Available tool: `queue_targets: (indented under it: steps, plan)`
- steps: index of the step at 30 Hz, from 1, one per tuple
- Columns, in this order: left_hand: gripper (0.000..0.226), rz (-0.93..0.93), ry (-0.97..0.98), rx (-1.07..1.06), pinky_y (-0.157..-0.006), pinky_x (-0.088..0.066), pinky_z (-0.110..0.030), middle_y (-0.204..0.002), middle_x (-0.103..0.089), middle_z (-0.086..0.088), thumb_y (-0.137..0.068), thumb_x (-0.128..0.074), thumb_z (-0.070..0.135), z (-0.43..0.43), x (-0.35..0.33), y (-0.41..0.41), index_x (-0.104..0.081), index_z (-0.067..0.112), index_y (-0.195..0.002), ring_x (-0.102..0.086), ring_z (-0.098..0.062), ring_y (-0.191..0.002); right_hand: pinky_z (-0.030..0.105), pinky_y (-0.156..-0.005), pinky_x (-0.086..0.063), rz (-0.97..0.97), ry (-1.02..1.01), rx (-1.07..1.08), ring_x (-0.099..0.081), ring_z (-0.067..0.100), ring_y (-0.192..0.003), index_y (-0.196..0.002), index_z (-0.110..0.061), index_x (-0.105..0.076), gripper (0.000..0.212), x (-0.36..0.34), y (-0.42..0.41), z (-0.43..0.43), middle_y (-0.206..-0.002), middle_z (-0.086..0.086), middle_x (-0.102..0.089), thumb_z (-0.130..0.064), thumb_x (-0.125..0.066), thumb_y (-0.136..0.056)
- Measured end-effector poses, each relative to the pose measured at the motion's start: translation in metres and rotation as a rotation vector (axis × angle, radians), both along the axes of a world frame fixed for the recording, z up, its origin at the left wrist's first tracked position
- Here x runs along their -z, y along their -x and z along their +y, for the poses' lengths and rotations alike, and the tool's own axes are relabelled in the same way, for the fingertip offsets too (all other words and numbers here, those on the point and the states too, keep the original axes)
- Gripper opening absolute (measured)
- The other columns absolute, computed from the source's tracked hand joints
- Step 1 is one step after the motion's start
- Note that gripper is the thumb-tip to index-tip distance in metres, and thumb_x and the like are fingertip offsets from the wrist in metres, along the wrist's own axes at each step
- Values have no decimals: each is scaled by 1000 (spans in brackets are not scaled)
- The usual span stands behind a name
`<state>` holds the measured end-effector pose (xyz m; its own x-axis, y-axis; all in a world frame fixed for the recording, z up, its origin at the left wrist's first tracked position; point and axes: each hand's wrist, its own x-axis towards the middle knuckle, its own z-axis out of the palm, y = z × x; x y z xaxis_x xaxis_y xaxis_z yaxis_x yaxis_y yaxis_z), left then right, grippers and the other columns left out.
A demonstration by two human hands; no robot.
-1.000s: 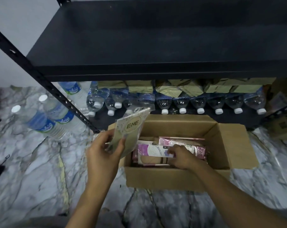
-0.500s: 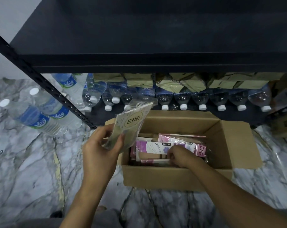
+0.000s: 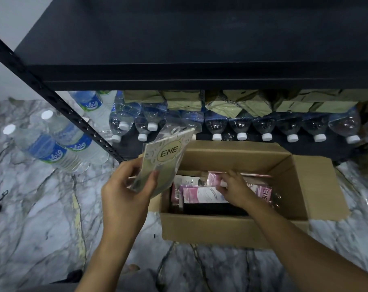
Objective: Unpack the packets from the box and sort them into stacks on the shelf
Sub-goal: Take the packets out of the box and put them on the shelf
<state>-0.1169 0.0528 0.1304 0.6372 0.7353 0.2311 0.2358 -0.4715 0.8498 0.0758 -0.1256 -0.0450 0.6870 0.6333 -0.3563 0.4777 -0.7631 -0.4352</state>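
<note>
An open cardboard box [image 3: 231, 230] sits on the marble floor below a black metal shelf [image 3: 200, 49]. Inside lie several pink and white packets [image 3: 202, 193]. My left hand [image 3: 126, 197] grips a pale green packet marked ENE [image 3: 168, 157] upright over the box's left edge. My right hand [image 3: 233, 187] reaches into the box, its fingers pinching the top edge of a pink packet [image 3: 215, 179]. Part of the box's contents is hidden under that hand.
Rows of water bottles [image 3: 242, 125] lie on the lowest shelf with olive packets [image 3: 231, 103] stacked on them. More bottles [image 3: 58, 144] lie on the floor at left, beside the slanted shelf post [image 3: 58, 102]. The box's right flap [image 3: 317, 186] hangs open.
My right hand has moved from the front of the packets towards the back of the box and now pinches a pink packet. The left hand still holds the green packet, slightly higher.
</note>
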Motion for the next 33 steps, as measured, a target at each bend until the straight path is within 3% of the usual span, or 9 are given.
queue_targets:
  steps: [5,11,14,16,19,23,27,30,33]
  plan:
    - [36,7,-19,-3,-70,-50,-13,-87,-68,20,-81,-75,11,1,3,-2,-60,43,-85,-63,0,-80,39,-100,-24,-71,108,-66,-29,19,-127,-126,-30,-46,57,3,7,-8,-137,-7,-42,-51,-67,-77]
    - [39,-1,-54,13,-71,-47,-7,-85,-66,22,-81,-75,11,-3,1,-4,-58,46,-86,-61,5,-82,37,-96,-25,-39,192,-127,-39,19,-122,-111,-25,-61,39,-2,6,-10,-126,-3,-54,-41,-71,-77]
    - [36,8,-64,23,-71,-45,-5,-90,-66,21,-82,-74,12,-3,-3,-4,-58,44,-88,-60,7,-84,35,-97,-33,1,183,-104,-48,21,-117,-111,-21,-64,36,-15,5,-14,-122,2,-57,-37,-71,-79]
    - [34,9,-78,23,-71,-45,-4,-90,-64,23,-81,-75,12,-3,-4,-3,-59,42,-89,-60,9,-84,32,-91,-44,17,101,-37,-56,22,-108,-108,-21,-67,34,-28,4,-20,-118,3,-61,-35,-74,-78]
    - [31,-1,-125,34,-70,-45,-6,-89,-65,21,-80,-75,10,-3,-7,1,-62,35,-90,-60,7,-83,27,-82,-45,77,-50,96,-62,18,-99,-105,-22,-67,28,-59,3,-29,-104,-2,-67,-31,-74,-79]
    - [25,-37,-181,29,-67,-45,-11,-88,-65,18,-79,-76,8,-6,-19,9,-68,26,-93,-61,4,-81,38,-79,-54,152,-208,230,-65,17,-84,-83,-30,-66,16,-110,0,-41,-85,-6,-70,-25,-79,-75]
    - [22,-67,-275,-15,-70,-41,-6,-87,-62,17,-78,-76,3,-8,-41,16,-73,16,-95,-59,3,-81,41,-63,-57,140,-357,341,-64,16,-64,-82,-23,-66,17,-169,11,-53,-77,-2,-69,-15,-79,-74]
    - [26,-75,-379,-42,-72,-42,-10,-90,-65,12,-76,-78,3,-6,-63,19,-74,15,-99,-60,-4,-80,25,-49,-52,92,-468,377,-62,10,-55,-79,-24,-65,19,-214,26,-64,-78,1,-71,-11,-78,-76]
    - [28,-126,-444,-82,-69,-47,-20,-91,-67,5,-75,-79,3,-2,-88,22,-75,13,-101,-63,-13,-78,16,-44,-47,77,-551,393,-64,8,-56,-88,-23,-64,17,-255,39,-72,-83,-6,-69,-11,-74,-80]
